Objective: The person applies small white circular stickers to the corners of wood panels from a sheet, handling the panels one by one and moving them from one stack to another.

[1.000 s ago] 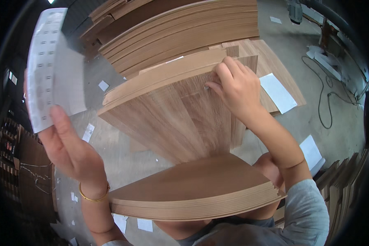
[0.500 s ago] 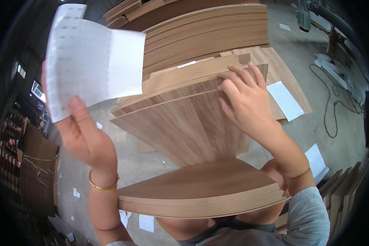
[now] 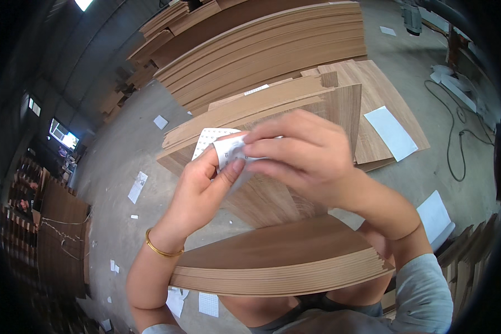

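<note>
A white label sheet (image 3: 224,149), printed with rows of small marks, is bent over in my left hand (image 3: 190,192), whose thumb presses on its front. My right hand (image 3: 312,156) meets it from the right, thumb and fingertips closed at the sheet's edge; whether a single label is between them is hidden. Just behind and below both hands, wood-grain panels (image 3: 264,203) lean at a slant. Across my thighs lies a stack of brown boards (image 3: 284,245) with layered front edges.
Tall piles of brown boards (image 3: 267,50) stand behind the panels. A white paper (image 3: 391,133) lies on a wood-grain board (image 3: 367,83) at the right. Loose papers (image 3: 138,187) are scattered over the floor. A black cable (image 3: 448,139) coils at the far right.
My left hand has brought the sheet down and right, and the sheet is now folded over. My right hand has left the panel's top edge and moved left onto the sheet.
</note>
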{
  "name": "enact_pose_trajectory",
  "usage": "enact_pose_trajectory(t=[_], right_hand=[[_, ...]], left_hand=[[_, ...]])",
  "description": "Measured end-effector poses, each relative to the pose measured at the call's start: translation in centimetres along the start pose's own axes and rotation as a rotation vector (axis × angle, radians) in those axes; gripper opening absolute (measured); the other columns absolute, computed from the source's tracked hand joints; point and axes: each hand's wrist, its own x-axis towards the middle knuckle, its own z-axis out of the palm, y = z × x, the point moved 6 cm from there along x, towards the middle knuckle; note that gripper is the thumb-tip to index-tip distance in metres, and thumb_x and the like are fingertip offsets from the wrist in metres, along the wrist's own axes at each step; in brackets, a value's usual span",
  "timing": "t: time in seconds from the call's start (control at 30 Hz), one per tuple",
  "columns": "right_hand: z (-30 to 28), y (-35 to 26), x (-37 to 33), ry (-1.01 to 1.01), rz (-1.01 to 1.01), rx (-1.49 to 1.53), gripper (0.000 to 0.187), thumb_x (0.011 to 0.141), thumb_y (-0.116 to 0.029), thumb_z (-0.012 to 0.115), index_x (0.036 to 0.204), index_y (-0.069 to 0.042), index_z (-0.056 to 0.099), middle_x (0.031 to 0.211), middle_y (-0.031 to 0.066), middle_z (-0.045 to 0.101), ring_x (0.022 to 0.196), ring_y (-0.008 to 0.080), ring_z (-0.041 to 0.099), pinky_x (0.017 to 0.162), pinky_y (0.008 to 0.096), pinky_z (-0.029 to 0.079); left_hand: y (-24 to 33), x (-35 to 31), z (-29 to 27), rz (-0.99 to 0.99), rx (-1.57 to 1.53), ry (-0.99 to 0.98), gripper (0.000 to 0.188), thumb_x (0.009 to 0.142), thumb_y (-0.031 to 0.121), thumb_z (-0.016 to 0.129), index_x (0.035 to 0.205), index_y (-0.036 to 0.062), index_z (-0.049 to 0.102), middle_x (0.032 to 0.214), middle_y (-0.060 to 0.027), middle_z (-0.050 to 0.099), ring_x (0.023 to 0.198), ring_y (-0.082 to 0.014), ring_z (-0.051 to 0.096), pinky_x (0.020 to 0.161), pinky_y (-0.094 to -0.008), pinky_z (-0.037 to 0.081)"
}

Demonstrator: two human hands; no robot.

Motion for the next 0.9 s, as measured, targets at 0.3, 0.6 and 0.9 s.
enact_pose_trajectory(t=[0.3,0.6,0.9], right_hand=[[1.9,-1.2,-1.9,-0.117,-0.091,-0.237,0.02,0.059,-0.006,0.07,0.073,-0.006,0.056,0.083,0.0051,0.059,0.06,0.0177,0.054,0.047,0.0256,0.04],[0.5,3.6,-4.5,-0.28,0.419,-0.063,0.017,0.068,-0.008,0.068,0.078,-0.006,0.055,0.069,0.005,0.061,0.054,0.0201,0.057,0.044,0.0302,0.041],[-2.3,7.5,-4.9,-0.282,0.475,-0.763,0.01,0.072,-0.012,0.063,0.078,-0.01,0.056,0.065,0.0029,0.059,0.058,0.0218,0.057,0.056,0.0331,0.044]], left_hand=[[-0.4,-1.0,1.5,-0.079,0.226,-0.128,0.024,0.084,0.0,0.048,0.108,-0.0048,0.049,0.114,-0.0167,0.051,0.097,-0.0288,0.053,0.082,-0.0301,0.043],[1.8,-1.5,-3.2,0.337,0.531,0.45,0.031,0.089,0.004,0.043,0.119,-0.0038,0.045,0.119,-0.0145,0.049,0.109,-0.0208,0.048,0.091,-0.0304,0.039],[6.1,-3.5,-6.2,0.601,0.7,0.804,0.035,0.093,0.006,0.029,0.126,-0.0026,0.036,0.128,-0.014,0.041,0.117,-0.0237,0.042,0.098,-0.0358,0.036]])
